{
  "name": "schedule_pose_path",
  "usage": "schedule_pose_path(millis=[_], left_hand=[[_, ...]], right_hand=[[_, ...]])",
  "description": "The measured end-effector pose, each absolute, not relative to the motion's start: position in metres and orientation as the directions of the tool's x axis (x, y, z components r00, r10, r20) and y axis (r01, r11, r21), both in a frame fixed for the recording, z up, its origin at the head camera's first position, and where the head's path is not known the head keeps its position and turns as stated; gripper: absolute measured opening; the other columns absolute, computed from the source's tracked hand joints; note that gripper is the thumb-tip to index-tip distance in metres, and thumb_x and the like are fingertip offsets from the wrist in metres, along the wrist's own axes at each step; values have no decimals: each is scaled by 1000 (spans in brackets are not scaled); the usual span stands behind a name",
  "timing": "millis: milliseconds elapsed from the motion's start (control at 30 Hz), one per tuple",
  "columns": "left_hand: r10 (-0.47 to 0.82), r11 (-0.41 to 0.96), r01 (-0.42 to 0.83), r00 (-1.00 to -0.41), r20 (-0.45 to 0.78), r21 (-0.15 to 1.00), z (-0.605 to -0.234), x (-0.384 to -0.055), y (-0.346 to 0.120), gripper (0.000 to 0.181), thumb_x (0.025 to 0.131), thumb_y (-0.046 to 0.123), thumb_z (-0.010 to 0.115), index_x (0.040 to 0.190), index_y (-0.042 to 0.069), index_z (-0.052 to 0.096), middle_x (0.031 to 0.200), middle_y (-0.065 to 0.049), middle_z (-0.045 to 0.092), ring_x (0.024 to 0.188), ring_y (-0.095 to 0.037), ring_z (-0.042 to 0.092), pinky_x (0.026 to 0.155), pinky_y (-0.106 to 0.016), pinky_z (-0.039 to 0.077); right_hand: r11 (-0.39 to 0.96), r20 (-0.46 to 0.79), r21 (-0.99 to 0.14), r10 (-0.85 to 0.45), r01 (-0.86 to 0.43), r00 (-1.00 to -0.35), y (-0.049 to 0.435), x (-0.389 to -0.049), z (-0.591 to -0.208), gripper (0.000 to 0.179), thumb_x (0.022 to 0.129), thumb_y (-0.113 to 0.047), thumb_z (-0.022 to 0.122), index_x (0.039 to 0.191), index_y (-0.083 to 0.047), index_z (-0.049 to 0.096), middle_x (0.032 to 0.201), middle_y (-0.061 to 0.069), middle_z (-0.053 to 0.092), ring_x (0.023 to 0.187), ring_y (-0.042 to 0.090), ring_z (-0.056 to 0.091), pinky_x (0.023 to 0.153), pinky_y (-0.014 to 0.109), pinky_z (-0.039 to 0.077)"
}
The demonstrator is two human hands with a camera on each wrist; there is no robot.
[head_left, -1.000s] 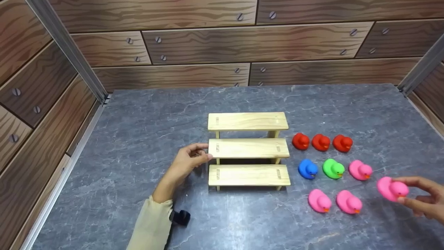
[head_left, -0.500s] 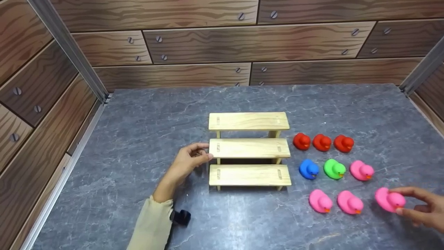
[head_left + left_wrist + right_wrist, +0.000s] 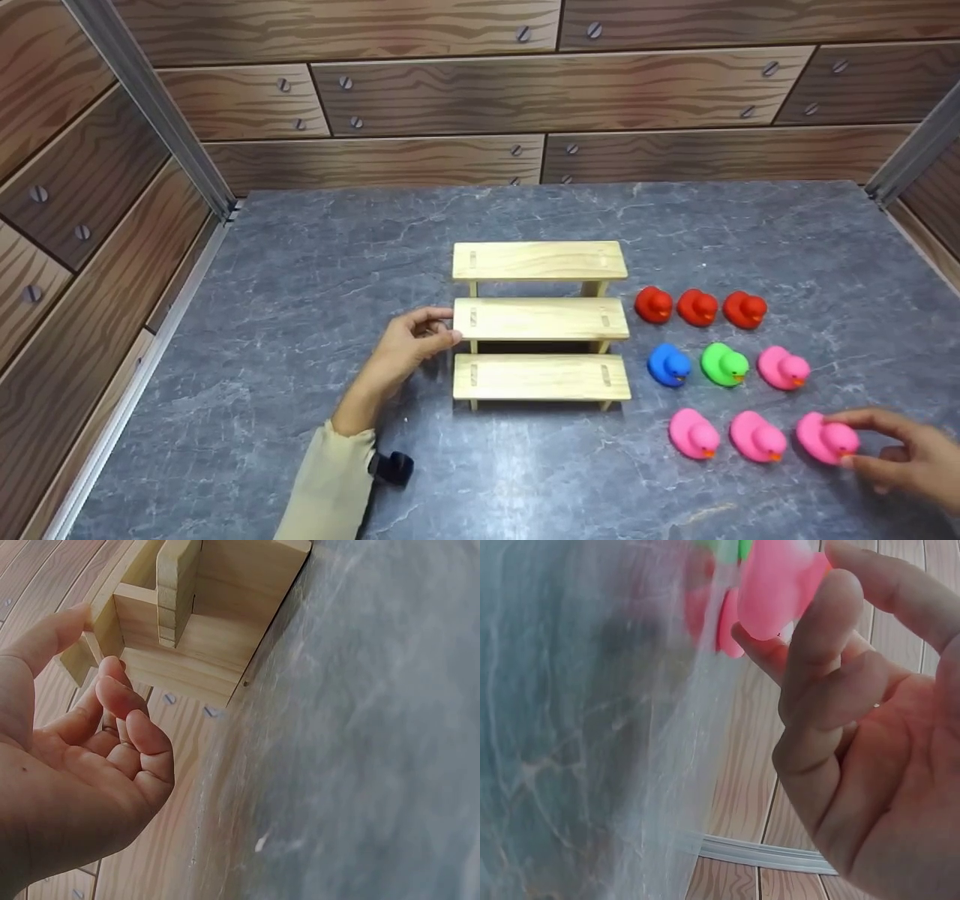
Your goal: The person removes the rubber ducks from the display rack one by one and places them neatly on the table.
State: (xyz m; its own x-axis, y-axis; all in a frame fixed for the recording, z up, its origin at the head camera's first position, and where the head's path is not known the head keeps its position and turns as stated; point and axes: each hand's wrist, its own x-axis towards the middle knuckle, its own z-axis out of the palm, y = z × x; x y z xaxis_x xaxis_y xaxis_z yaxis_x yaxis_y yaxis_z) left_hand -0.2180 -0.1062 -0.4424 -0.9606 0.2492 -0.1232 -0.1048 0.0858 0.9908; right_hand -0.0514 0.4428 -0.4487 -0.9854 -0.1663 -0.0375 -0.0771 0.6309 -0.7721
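Note:
At the right end of the front row, my right hand [image 3: 906,454] pinches a pink rubber duck [image 3: 825,438] between thumb and forefinger, close over the table. The same duck [image 3: 769,589] fills the top of the right wrist view. My left hand [image 3: 409,343] grips the left end of the middle step on a three-step wooden stand [image 3: 540,319], its thumb at the front edge. In the left wrist view the remaining fingers of the left hand [image 3: 82,772] curl beside the stand's side [image 3: 180,652]. All three steps are bare.
Two more pink ducks [image 3: 694,433] sit left of the held one. Behind them stand a blue duck [image 3: 669,365], a green duck [image 3: 724,364] and a pink duck [image 3: 783,367]. Three red ducks [image 3: 697,307] form the back row. Wood-patterned walls [image 3: 480,90] enclose the grey marbled table [image 3: 337,240].
My right hand has brought the pink duck down and slightly left, into line with the two front pink ducks. The left hand stays on the stand.

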Motion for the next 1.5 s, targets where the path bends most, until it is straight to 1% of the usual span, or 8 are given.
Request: schedule_pose_path(millis=[100, 300, 533, 767, 1133, 1267, 1400, 1500], left_hand=[[250, 90, -106, -960, -126, 990, -442, -218, -106, 42, 80, 4, 70, 120, -6, 59, 82, 1, 56, 71, -10, 50, 59, -21, 40], [244, 95, -111, -961, -131, 989, -442, -218, -107, 42, 80, 4, 70, 119, -6, 59, 82, 1, 56, 71, -10, 49, 58, -21, 39], [243, 98, -110, -961, -131, 989, -442, -218, -107, 42, 81, 4, 70, 120, -6, 59, 82, 1, 56, 69, -10, 48, 58, -22, 39], [246, 98, -101, -961, -122, 990, -442, -218, -109, 42, 81, 4, 69, 120, -6, 59, 83, 2, 55, 68, -9, 46, 57, -20, 37], [238, 92, -114, -962, -134, 989, -443, -218, -108, 40, 80, 2, 69, 118, -6, 60, 82, 1, 56, 69, -10, 47, 56, -20, 38], [237, 95, -108, -963, -128, 990, -442, -217, -108, 40, 80, 2, 70, 118, -6, 60, 83, 1, 56, 70, -10, 47, 57, -20, 39], [238, 105, -104, -963, -127, 989, -443, -217, -108, 41, 80, 4, 70, 118, -6, 60, 84, 1, 56, 70, -10, 48, 58, -21, 40], [239, 119, -103, -962, -129, 988, -443, -218, -108, 41, 81, 5, 70, 119, -5, 60, 85, 1, 57, 70, -10, 48, 58, -21, 39]], right_hand=[[618, -24, -780, -195, -104, -980, 442, -52, -450, 65, 82, 10, 63, 114, -46, 59, 92, -31, 58, 47, -1, 49, 42, 25, 43], [615, -56, -784, -206, -84, -977, 438, -53, -451, 66, 83, 8, 63, 112, -50, 56, 100, -40, 52, 49, 3, 52, 42, 27, 46], [625, -97, -780, -192, -45, -976, 438, -54, -450, 67, 85, 7, 63, 110, -54, 54, 99, -42, 49, 49, 4, 54, 41, 27, 45], [615, -90, -787, -192, -49, -977, 439, -55, -454, 60, 85, 5, 64, 113, -47, 58, 100, -40, 50, 51, 3, 55, 43, 27, 46], [585, -73, -807, -226, -75, -971, 436, -53, -453, 66, 83, 11, 63, 112, -48, 58, 101, -41, 50, 52, 2, 56, 45, 25, 47], [633, -90, -772, -189, -51, -978, 435, -53, -453, 63, 82, 6, 66, 111, -49, 57, 100, -43, 49, 52, 1, 56, 44, 25, 45], [668, -82, -743, -137, -31, -987, 434, -53, -452, 58, 80, 2, 70, 110, -47, 59, 105, -48, 47, 51, 3, 56, 43, 25, 42], [693, -60, -721, -89, -18, -994, 433, -51, -450, 61, 79, 1, 72, 110, -50, 57, 89, -40, 57, 49, 2, 55, 41, 25, 39]])
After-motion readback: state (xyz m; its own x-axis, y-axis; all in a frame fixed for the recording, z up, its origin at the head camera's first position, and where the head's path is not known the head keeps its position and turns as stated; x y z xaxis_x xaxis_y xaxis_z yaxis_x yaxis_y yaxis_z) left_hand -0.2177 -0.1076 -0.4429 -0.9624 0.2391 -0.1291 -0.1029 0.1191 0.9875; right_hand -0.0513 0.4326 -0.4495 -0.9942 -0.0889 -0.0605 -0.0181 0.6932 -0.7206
